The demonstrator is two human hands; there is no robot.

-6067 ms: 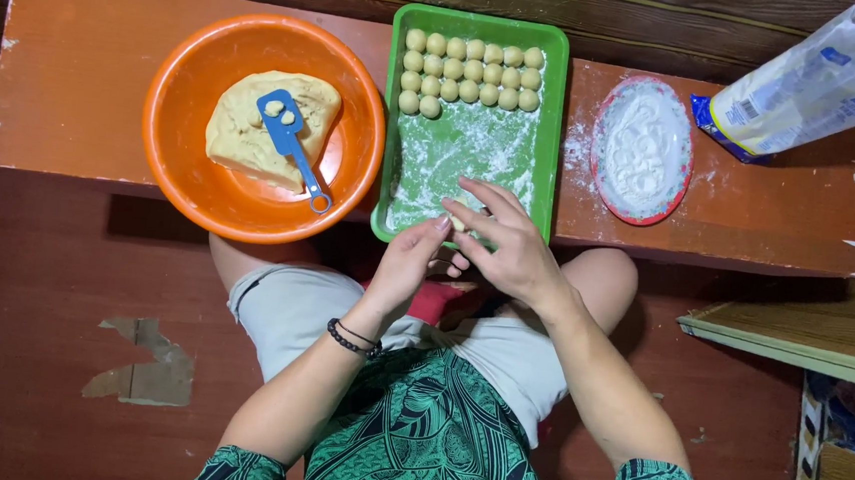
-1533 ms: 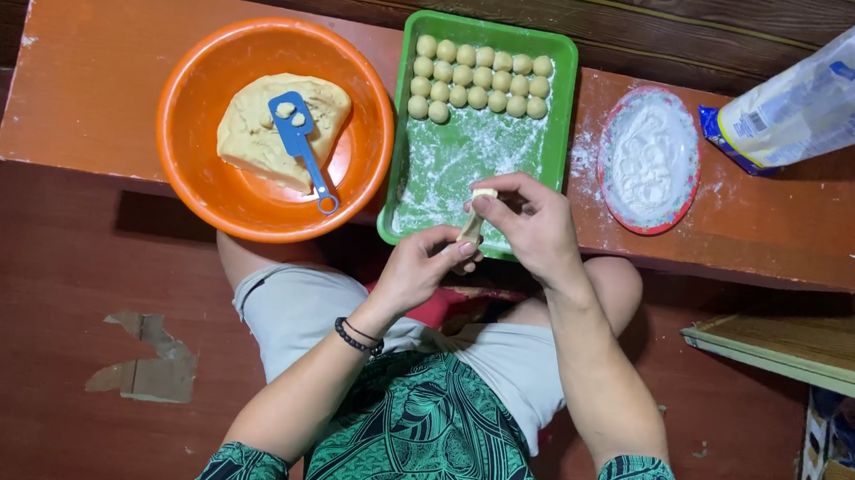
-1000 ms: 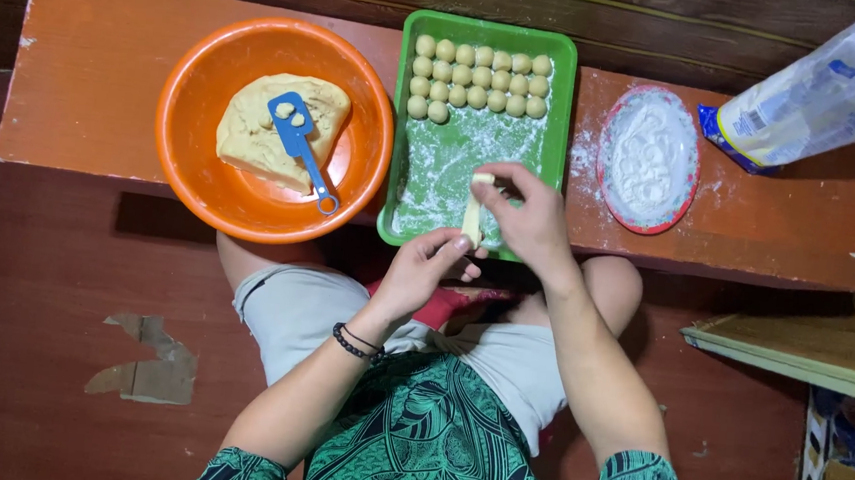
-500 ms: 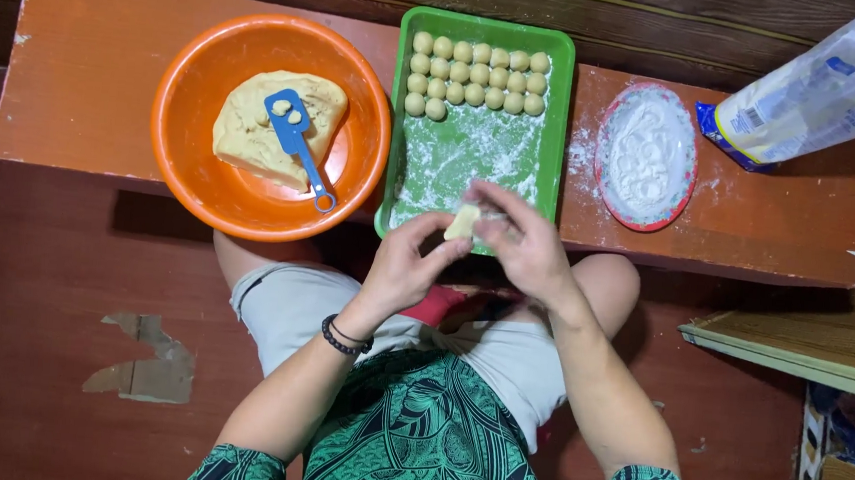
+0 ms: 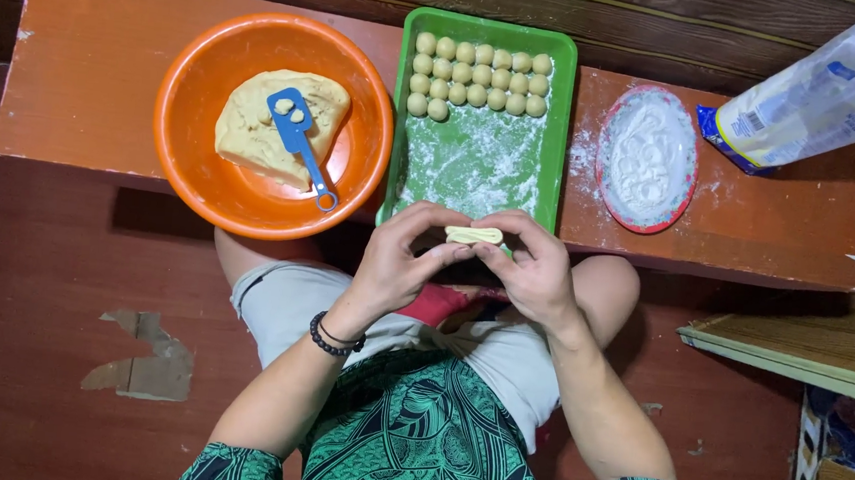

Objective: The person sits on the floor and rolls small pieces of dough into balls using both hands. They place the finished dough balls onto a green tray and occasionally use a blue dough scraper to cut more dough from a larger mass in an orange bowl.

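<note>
Head view: shaping step, left hand (image 5: 401, 263) and right hand (image 5: 534, 268) each in closed grip on small dough piece (image 5: 473, 235) over tray (image 5: 557, 129) near edge, at table front edge; next, likely rolling round.

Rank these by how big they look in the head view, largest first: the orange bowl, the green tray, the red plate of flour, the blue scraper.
1. Orange bowl and green tray: too alike in area to separate.
2. Red plate of flour.
3. Blue scraper.
</note>
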